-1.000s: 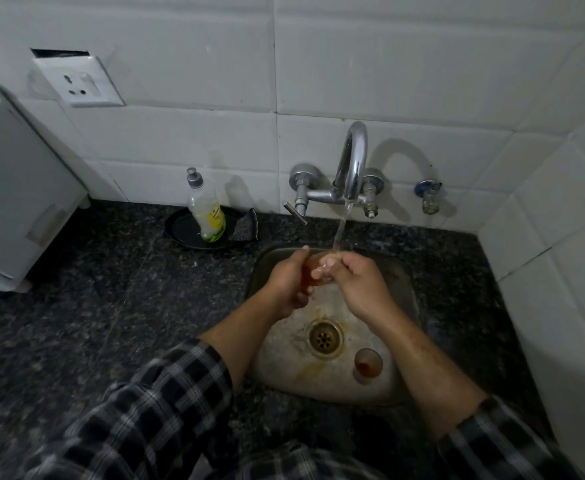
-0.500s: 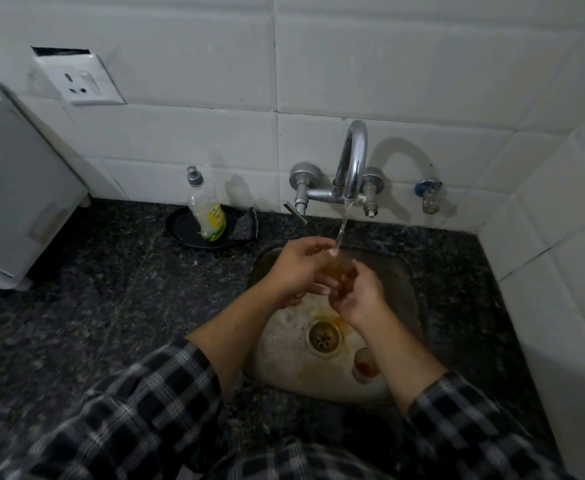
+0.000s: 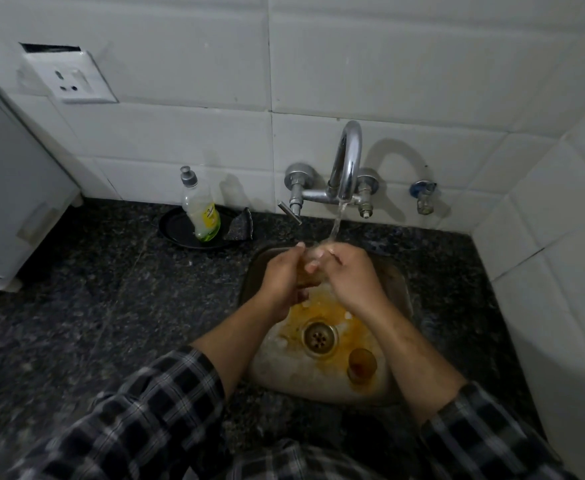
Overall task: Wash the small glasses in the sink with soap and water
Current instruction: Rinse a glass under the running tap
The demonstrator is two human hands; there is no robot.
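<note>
One small glass (image 3: pixel 313 271) is being rinsed under the running tap (image 3: pixel 347 157), clamped in the grip of left hand (image 3: pixel 284 277) and right hand (image 3: pixel 348 277); a second glass (image 3: pixel 362 364) with brown residue is left unwashed in the sink (image 3: pixel 402 292), and the soap bottle (image 3: pixel 203 211) is untouched on a black tray (image 3: pixel 175 227).

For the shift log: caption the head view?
Left hand and right hand hold a small glass under the running tap; a second glass stands near the sink drain.

The small glass (image 3: pixel 313 277) was mostly hidden inside the curled left hand (image 3: pixel 280 277) and right hand (image 3: pixel 350 271). A white appliance (image 3: pixel 10 188) was cut off by the left edge. The label on the soap bottle (image 3: pixel 201 211) was too small to read.
</note>
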